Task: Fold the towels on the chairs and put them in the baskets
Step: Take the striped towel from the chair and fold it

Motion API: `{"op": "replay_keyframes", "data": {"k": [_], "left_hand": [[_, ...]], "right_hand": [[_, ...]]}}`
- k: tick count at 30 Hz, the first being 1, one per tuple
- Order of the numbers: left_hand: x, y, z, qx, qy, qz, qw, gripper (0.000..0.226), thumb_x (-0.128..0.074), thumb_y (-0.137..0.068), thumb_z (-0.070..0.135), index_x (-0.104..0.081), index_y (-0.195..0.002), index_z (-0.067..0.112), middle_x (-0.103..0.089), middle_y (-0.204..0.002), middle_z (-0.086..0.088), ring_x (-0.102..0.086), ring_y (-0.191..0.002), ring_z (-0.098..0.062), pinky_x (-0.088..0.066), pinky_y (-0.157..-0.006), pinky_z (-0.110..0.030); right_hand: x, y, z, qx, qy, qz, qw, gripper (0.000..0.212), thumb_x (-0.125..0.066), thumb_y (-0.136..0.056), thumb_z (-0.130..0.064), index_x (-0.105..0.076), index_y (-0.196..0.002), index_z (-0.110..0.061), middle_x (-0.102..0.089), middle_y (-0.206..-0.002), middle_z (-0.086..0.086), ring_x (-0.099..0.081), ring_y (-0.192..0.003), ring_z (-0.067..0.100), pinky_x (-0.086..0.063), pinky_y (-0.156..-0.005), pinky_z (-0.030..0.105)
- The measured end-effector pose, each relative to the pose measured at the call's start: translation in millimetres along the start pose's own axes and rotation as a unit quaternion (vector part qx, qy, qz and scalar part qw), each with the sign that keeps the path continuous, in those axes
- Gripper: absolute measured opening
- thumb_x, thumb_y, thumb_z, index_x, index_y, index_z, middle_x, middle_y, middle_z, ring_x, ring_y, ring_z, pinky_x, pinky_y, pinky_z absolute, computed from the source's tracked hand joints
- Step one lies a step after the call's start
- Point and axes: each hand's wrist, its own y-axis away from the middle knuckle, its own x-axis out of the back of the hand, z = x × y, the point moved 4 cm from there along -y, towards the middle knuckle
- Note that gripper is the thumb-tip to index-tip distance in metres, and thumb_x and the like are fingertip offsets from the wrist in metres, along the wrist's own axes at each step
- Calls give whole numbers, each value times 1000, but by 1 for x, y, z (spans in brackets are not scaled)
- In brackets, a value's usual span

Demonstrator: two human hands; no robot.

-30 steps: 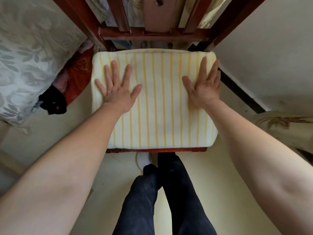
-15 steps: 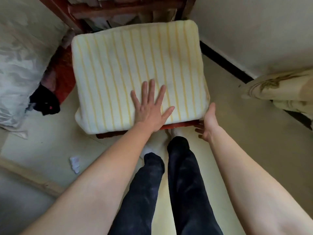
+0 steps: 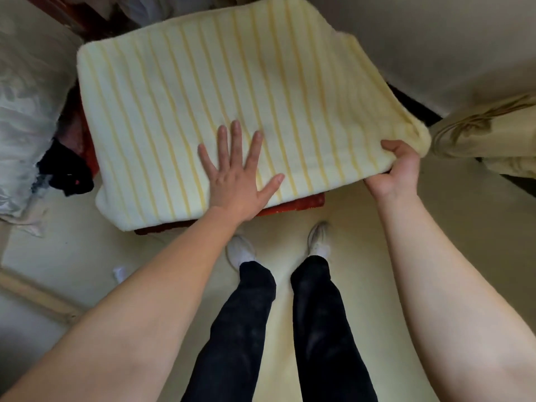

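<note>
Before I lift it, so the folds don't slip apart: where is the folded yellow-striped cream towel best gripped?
At its near right corner, from the right: the folded yellow-striped cream towel overhangs the red chair seat there, so fingers can slide under and the thumb clamp the layers, as the right hand does; the left hand lies flat on top.

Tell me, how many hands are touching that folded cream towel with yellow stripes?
2. The left hand lies flat on the folded cream yellow-striped towel near its front edge; the right hand grips its front right corner. No other hands show.
</note>
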Motion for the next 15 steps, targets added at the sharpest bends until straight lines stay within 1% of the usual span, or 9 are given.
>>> {"op": "replay_keyframes", "data": {"k": [2,4,6,7,9,10,11,13,15], "left_hand": [[2,1,23,-5,11,-26,1000,88,-5,-88,80,16,-154,27,24,-161,-13,25,-147,-34,9,-111,-69],[4,1,47,-17,30,-56,998,87,-4,-87,81,17,-154,29,27,-160,-11,28,-146,-32,11,-112,-67],[10,0,66,-38,59,-70,995,84,-9,-89,78,10,-155,31,24,-162,-7,25,-148,-29,8,-114,-64],[13,-1,69,-48,82,-66,993,80,-14,-91,75,2,-156,32,18,-163,-5,19,-150,-27,4,-115,-61],[28,-1,62,-42,162,-14,986,68,-28,-96,64,-25,-154,28,-5,-165,-7,-5,-151,-24,-12,-117,-52],[35,-1,51,-16,225,26,974,61,-37,-97,56,-40,-148,22,-19,-162,-9,-19,-149,-24,-21,-115,-47],[46,2,35,26,285,66,956,54,-44,-98,48,-50,-140,15,-32,-156,-11,-31,-143,-25,-28,-113,-41],[51,5,-3,140,384,105,907,41,-50,-98,37,-61,-125,9,-51,-138,-12,-49,-129,-26,-37,-106,-32],[50,10,-42,274,486,84,826,34,-47,-97,38,-64,-110,11,-63,-116,-9,-60,-111,-26,-45,-92,-31]], "right_hand": [[-2,15,-29,22,17,-12,1000,49,-59,-79,-4,-60,-128,-3,-69,-121,22,-65,-114,43,-46,-103,59],[-3,26,-55,40,36,-13,998,46,-64,-93,-28,-57,-133,-7,-68,-125,20,-65,-115,41,-47,-103,58],[-7,40,-82,84,89,-14,992,55,-66,-91,-46,-57,-133,-13,-70,-124,15,-69,-111,35,-52,-98,55],[-9,47,-92,122,130,10,984,52,-70,-88,-48,-60,-127,-15,-72,-119,10,-72,-106,28,-55,-95,50],[-18,64,-111,259,225,92,935,32,-73,-86,-38,-64,-109,-18,-75,-105,0,-74,-92,12,-60,-84,34],[-27,76,-114,335,250,110,902,25,-72,-87,-32,-67,-106,-17,-74,-102,-2,-73,-90,7,-59,-81,29],[-40,91,-110,410,261,103,868,28,-71,-86,-30,-69,-109,-14,-74,-104,-3,-72,-94,5,-57,-84,27],[-59,117,-84,508,298,66,805,42,-68,-84,-30,-67,-120,-7,-71,-114,-4,-66,-104,1,-51,-95,22],[-66,136,-34,559,407,-7,722,48,-63,-83,-25,-62,-125,-3,-67,-117,2,-59,-107,2,-42,-96,12]]}}
